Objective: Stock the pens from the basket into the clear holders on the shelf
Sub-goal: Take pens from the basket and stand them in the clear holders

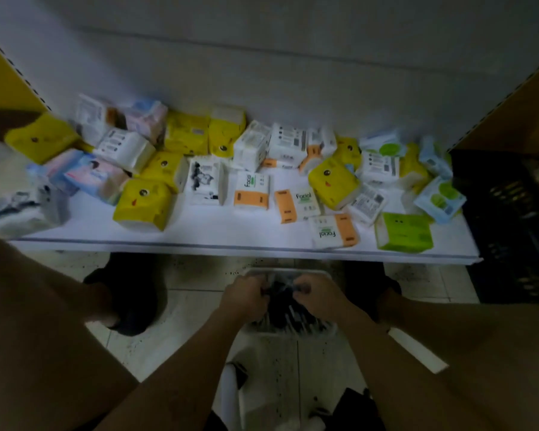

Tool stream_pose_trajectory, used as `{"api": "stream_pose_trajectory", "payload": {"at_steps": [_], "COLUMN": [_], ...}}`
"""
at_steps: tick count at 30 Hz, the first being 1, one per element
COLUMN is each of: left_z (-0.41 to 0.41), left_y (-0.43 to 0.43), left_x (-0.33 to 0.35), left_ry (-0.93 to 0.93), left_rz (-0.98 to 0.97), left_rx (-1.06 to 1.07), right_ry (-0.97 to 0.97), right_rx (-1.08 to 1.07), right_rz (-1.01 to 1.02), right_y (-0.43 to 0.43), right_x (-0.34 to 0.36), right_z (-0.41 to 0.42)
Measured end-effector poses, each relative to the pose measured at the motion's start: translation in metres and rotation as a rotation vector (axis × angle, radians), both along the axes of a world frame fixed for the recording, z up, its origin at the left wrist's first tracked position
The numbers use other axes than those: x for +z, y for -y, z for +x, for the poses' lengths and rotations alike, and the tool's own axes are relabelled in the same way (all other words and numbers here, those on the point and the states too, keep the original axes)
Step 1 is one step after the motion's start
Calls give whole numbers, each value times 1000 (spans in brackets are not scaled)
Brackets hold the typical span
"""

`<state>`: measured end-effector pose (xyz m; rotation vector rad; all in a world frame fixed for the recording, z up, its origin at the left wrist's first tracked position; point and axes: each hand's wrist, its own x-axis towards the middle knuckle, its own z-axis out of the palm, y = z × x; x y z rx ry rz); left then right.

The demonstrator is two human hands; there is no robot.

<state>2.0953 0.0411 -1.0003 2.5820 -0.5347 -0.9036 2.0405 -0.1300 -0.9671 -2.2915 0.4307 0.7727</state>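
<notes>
A person crouches over a white plastic basket (288, 333) that stands on the pale speckled tiled floor (193, 309), just in front of a long white shelf (199, 236). Both hands are down in the basket. The left hand (246, 295) and the right hand (319, 293) sit close together, knuckles up, each with its fingers curled tight round one end of a dark bundle (282, 287) held between them near the basket's far rim. Dim light and blur hide what the bundle is made of. Beneath the wrists, dark pens (288, 317) lie in the bottom of the basket, some with pale streaks along them.

The shelf above carries a loose scatter of soft tissue packs. A yellow tissue pack with a small duck face (143, 203) lies left of centre, and an orange-and-white pack lettered "Facial" (251, 194) stands upright near the middle. A lime-green pack (405, 232) rests near the front edge at the right, with white, pink and pale-blue packs piled towards the back wall. A black slatted plastic crate (511, 219) stands at the shelf's right end. A black shoe (131, 295) rests on the tiles under the shelf's front edge, left of the basket.
</notes>
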Motion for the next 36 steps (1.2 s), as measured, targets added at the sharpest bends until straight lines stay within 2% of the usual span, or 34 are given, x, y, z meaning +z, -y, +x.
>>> {"api": "stream_pose_trajectory", "payload": {"at_steps": [3,9,15,19,22,25,30,33,36], "left_z": [-4,-26,-29,-27,-28,-29,-16,-8,-3], "left_y": [2,3,5,15,23,28,30,23,11], "left_x": [-29,-72,-98,-105,-104,-100,-81,-74,-72], "left_ry": [-87,-100,-67,-44,-45,-55,-220,-296,-394], "left_rz": [65,162,256,303,274,173,16,-47,-92], "left_rx": [-91,-191,-408,-437,-372,-221,131,236,253], "right_ry": [-113,-248,-288,-277,-283,-281,-320,-324,-297], "right_rx": [-1,-55,-64,-68,-69,-9,80,115,206], "right_rz": [3,2,2,-62,-77,-102,-131,-169,-191], "right_y": [7,9,2,-5,-8,-11,-14,-16,-19], "right_x": [-22,-59,-80,-88,-96,-102,-107,-108,-118], "right_z": [-1,-3,-1,-5,-7,-3,2,-1,-9]}}
